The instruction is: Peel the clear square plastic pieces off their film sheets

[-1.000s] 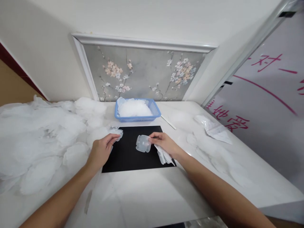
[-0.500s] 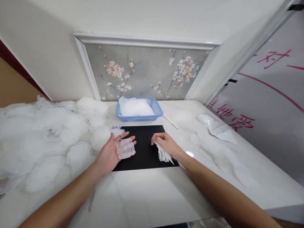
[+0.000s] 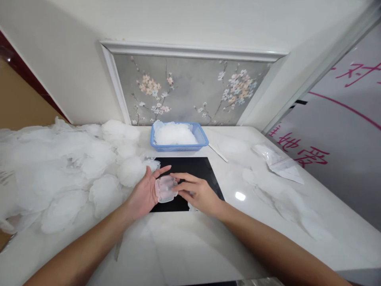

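Observation:
My left hand (image 3: 145,193) lies palm up over the left edge of a black mat (image 3: 190,174), with a small clear plastic case (image 3: 165,189) resting on its fingers. My right hand (image 3: 195,191) reaches across the mat, and its stretched fingers touch the right side of the case. A white wad shows just under the heel of the right hand; I cannot tell whether the hand holds it.
A blue basket (image 3: 202,140) full of white pieces stands behind the mat. A large heap of white translucent pieces (image 3: 59,167) covers the table's left side. A thin white strip (image 3: 218,153) and a crumpled clear bag (image 3: 278,162) lie to the right.
The clear case went from my right hand into my left palm. My right hand then came left across the mat and now touches the case. The view has shifted slightly.

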Demonstrator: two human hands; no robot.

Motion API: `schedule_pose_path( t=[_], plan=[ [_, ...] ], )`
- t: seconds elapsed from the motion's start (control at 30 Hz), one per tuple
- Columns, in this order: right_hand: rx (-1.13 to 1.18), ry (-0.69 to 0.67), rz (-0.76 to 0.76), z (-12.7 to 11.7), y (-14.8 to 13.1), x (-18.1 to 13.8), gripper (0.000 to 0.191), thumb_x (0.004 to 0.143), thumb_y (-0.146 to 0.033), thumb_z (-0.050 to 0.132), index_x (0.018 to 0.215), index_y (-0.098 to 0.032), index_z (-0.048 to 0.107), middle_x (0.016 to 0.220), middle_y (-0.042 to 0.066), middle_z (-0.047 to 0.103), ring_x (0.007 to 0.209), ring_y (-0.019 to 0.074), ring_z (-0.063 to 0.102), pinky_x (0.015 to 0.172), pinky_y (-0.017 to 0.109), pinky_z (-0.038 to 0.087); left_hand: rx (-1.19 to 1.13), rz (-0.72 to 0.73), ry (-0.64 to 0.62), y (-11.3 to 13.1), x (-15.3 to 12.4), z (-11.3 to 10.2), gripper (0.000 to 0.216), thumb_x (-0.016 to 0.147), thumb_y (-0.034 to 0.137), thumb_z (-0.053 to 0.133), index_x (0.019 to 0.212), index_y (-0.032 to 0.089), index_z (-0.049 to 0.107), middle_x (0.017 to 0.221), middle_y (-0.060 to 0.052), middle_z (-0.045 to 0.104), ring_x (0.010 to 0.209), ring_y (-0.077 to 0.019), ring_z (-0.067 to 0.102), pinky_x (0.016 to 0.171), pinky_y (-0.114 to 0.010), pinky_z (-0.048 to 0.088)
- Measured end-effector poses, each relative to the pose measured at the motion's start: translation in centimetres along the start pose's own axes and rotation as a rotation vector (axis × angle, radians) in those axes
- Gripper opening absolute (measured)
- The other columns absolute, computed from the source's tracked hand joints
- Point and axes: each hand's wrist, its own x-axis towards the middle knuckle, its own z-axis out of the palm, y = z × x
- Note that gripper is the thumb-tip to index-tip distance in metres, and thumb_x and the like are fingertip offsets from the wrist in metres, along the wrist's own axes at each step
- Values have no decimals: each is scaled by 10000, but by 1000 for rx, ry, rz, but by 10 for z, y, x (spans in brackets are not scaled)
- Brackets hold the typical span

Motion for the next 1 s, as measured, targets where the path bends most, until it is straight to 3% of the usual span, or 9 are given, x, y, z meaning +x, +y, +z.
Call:
schedule_pose_path(
  t=[0.07, 0.2, 0.27, 0.37, 0.5, 0.63, 0.8, 0.9, 1.0],
  plan=[
    [238, 62, 227, -6, 1, 2, 122, 867, -297, 559, 829, -206, 630, 915, 55, 681, 697, 144, 603, 564, 255, 472, 316, 158, 61, 1, 1, -4, 561, 888, 611, 424, 1279, 237, 569, 1274, -122, 624, 1209, -307, 545, 1024, -462, 402],
    [572, 80, 672, -27, 12, 5, 183, 727, -337, 687, 802, -188, 612, 477, -66, 494, 388, 69, 362, 391, 209, 266, 1138, 597, 330, 15, 4, -28, 270, 829, 408, 603, 1049, 294, 709, 1323, -75, 594, 1351, -345, 370, 1139, -512, 200],
    [654, 54, 786, -39, 19, 5, 240, 657, -308, 728, 841, -179, 643, 425, -84, 451, 366, 66, 345, 381, 209, 231, 1394, 610, 443, 23, 6, -43, 264, 794, 353, 626, 1034, 281, 712, 1344, -107, 574, 1347, -397, 352, 1112, -571, 198],
    [750, 20, 864, -51, 27, 5, 275, 618, -285, 742, 856, -166, 670, 402, -76, 468, 352, 72, 364, 375, 215, 235, 1596, 501, 450, 29, 7, -58, 310, 778, 340, 616, 1068, 261, 692, 1305, -133, 598, 1243, -400, 463, 1039, -541, 319],
    [793, -4, 918, -57, 31, 7, 277, 598, -229, 750, 860, -160, 690, 407, -73, 486, 351, 72, 378, 379, 216, 261, 1631, 479, 445, 33, 5, -60, 313, 834, 388, 519, 1081, 254, 657, 1108, -99, 678, 1036, -320, 595, 861, -398, 450],
    [820, 21, 902, -57, 33, 7, 265, 596, -191, 761, 851, -151, 703, 672, 7, 680, 550, 117, 575, 523, 233, 431, 1615, 487, 477, 39, 2, -55, 196, 827, 382, 507, 764, 239, 625, 875, -67, 680, 801, -271, 618, 717, -356, 452],
    [829, -10, 888, -56, 38, 4, 339, 600, -207, 774, 925, -149, 693, 831, 52, 721, 690, 170, 645, 644, 284, 488, 1433, 687, 492, 35, 0, -38, 196, 814, 373, 567, 666, 245, 582, 966, -71, 688, 995, -296, 587, 849, -384, 450],
    [852, -20, 873, -56, 41, 3, 352, 590, -216, 779, 924, -151, 688, 839, 46, 721, 694, 166, 646, 662, 285, 488, 1244, 658, 326, 18, 1, -23, 189, 825, 373, 600, 681, 253, 629, 1002, -61, 695, 1006, -284, 594, 894, -390, 457],
    [866, -36, 853, -56, 41, 4, 355, 582, -216, 779, 919, -152, 689, 836, 37, 719, 697, 157, 643, 673, 275, 486, 1161, 422, 30, 1, 3, -13, 104, 766, 368, 693, 757, 267, 717, 1115, -64, 698, 1054, -305, 601, 943, -426, 448]
  ],
)
